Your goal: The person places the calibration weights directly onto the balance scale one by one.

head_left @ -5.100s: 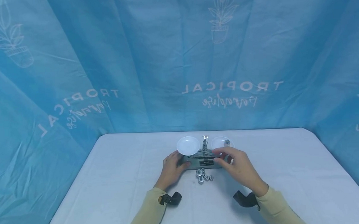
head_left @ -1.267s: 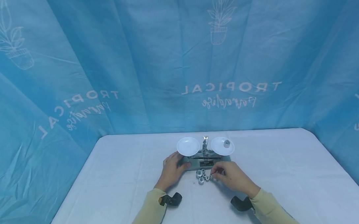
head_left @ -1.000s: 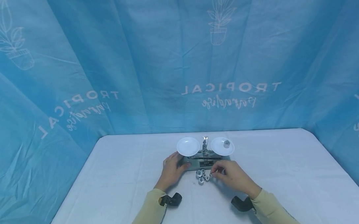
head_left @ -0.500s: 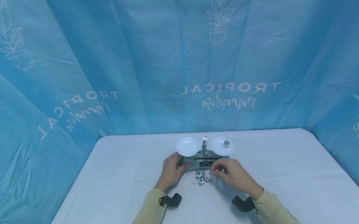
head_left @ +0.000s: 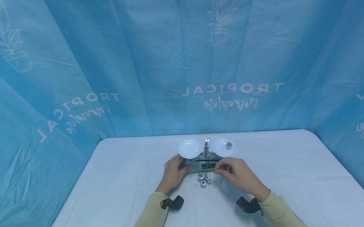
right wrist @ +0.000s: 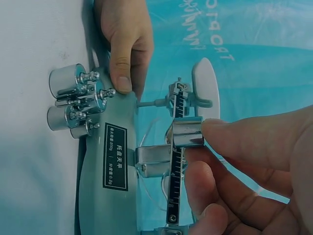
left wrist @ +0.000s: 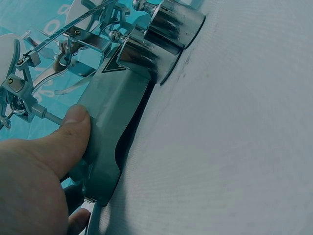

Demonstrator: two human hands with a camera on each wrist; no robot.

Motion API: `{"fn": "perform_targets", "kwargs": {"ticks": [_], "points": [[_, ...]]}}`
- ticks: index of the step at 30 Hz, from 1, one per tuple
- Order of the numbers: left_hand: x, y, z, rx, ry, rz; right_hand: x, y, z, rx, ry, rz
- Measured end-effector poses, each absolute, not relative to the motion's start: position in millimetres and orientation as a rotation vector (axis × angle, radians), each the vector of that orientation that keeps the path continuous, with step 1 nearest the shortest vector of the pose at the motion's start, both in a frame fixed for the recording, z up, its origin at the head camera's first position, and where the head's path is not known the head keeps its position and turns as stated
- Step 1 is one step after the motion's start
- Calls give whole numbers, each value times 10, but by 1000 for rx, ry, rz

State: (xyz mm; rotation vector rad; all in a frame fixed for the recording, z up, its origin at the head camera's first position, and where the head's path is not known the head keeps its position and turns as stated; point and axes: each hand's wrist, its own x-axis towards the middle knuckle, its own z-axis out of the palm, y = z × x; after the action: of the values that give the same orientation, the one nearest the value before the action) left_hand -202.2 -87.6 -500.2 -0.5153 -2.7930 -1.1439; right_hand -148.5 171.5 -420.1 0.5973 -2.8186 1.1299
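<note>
A grey-green pan balance (head_left: 194,166) stands on the table, its left end gripped by my left hand (head_left: 173,169), with the thumb on the front face in the left wrist view. My right hand (head_left: 239,175) pinches a small shiny cylindrical weight (right wrist: 188,133) between thumb and fingers, just in front of the graduated beam (right wrist: 174,181). Another metal weight (head_left: 229,145) sits on the right white pan (head_left: 220,149). Nothing lies on the left pan (head_left: 189,149). Several knobbed weights (right wrist: 63,81) stand clustered before the balance base.
A white cloth (head_left: 136,188) covers the table. Blue printed curtains (head_left: 156,77) hang behind it and at both sides. Black wrist mounts (head_left: 248,204) protrude inward from both forearms.
My right hand has gone from near the beam down to the weights, picked up one small weight, and raised it slightly toward the balance. My left hand has stayed on the base.
</note>
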Motion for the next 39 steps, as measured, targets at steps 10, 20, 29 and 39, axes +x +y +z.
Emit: {"fn": "perform_targets", "kwargs": {"ticks": [10,20,29,39], "points": [[-2027,-874,-5004,-512,-2791,-1152,-1481,1747,-4156,561,-2743,1141],[-2021,-877,-4998,-507,-2786,-1168,-1493,1815,-4115,533,-2712,1141],[-2019,-872,-5000,-498,-2792,-1164,-1509,1851,-4097,477,-2659,1102],[-2034,-864,-5027,-492,-2798,-1158,-1546,1889,-4137,415,-2604,1079]]}}
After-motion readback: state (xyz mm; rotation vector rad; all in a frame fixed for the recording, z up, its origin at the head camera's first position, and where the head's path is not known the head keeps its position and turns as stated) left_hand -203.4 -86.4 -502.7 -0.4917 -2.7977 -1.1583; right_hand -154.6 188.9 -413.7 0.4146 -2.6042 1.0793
